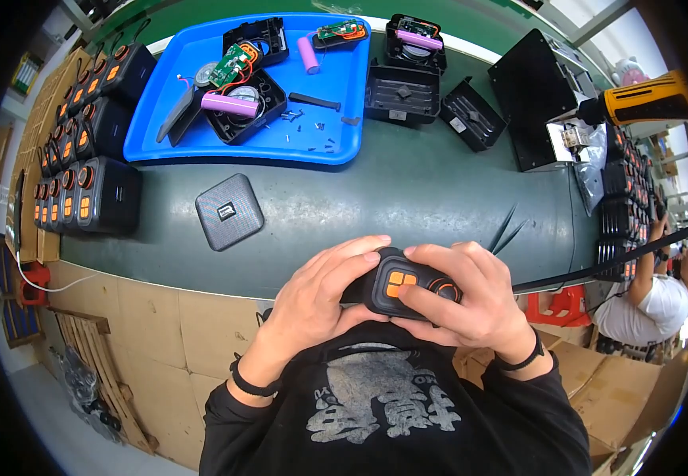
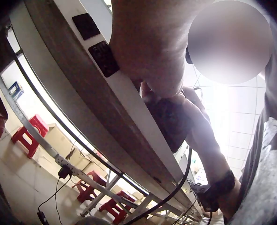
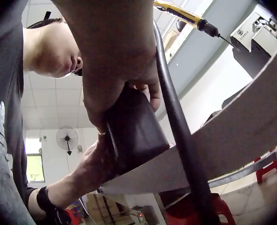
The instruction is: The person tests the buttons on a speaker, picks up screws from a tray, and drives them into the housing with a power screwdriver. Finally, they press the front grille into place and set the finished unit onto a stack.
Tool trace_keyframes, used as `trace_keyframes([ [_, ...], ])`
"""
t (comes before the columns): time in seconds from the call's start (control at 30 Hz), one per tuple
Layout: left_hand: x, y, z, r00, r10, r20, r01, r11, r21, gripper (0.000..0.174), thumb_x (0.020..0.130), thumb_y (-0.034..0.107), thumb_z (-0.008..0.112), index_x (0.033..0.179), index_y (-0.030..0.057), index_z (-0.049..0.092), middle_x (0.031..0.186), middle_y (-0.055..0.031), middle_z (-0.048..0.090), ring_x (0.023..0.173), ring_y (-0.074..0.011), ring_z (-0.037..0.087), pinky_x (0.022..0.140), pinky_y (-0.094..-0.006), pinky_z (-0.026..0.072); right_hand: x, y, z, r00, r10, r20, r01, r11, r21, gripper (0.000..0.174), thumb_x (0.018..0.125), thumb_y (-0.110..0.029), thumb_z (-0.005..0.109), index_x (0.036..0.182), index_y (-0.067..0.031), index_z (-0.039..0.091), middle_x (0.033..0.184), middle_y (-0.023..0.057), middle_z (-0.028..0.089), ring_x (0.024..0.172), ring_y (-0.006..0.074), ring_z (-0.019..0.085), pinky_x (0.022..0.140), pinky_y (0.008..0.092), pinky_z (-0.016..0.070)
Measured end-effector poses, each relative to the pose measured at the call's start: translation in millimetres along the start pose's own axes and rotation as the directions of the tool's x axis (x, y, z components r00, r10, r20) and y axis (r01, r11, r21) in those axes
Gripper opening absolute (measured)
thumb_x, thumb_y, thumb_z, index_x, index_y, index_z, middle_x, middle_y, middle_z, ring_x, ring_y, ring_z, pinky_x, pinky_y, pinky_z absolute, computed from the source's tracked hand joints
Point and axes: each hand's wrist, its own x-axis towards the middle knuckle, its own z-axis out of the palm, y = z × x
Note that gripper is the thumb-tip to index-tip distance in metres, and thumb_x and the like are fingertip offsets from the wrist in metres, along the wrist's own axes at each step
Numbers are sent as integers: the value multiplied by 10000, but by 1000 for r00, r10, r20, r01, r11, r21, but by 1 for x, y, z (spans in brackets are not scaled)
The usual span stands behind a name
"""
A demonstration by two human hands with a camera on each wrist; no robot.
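Note:
A black boxy device (image 1: 386,304) with orange square buttons and an orange-ringed knob is held between both hands at the table's near edge. The left hand (image 1: 320,289) grips its left end, fingers over the top. Around the right end curls the right hand (image 1: 471,297), one finger lying by the orange buttons. In the right wrist view the device's smooth dark casing (image 3: 136,131) shows below the right hand (image 3: 122,70). The left wrist view shows the device (image 2: 171,124) dimly, partly covered by the left hand (image 2: 159,82).
A blue tray (image 1: 149,131) holds opened housings, circuit boards, pink cells and screws. Nearby are black shells (image 1: 403,95), a speckled case (image 1: 230,212) and tweezers (image 1: 508,230). Finished-looking devices (image 1: 110,198) stand left; a yellow screwdriver (image 1: 645,99) hangs right. A black cable (image 3: 178,126) passes beside the right hand.

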Motion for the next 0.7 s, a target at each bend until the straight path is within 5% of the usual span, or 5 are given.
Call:
trace_keyframes([
  [0.5,-1,0,-1,1000,-13,17,13,1000,2,771,699,253,839,1332,84,432,1334,-175,564,1154,-374,601,940,-431,513,-1,2,1,1000,-15,-23,15,1000,3,256,685,-257,811,904,-201,689,1095,46,618,767,170,550,596,275,482],
  [0.57,0,0,-1,1000,-16,19,15,1000,4,773,699,254,839,1334,84,431,1336,-174,563,1154,-373,601,940,-430,513,-2,3,-1,999,-48,10,48,998,32,366,635,-291,849,946,-151,716,1080,128,633,803,233,619,618,310,487],
  [0.7,0,0,-2,1000,-19,25,19,1000,8,776,699,251,839,1336,85,427,1339,-170,561,1159,-369,600,942,-428,511,-2,3,0,999,-42,14,42,998,38,365,634,-288,849,944,-151,715,1086,128,630,804,230,618,616,311,485],
])
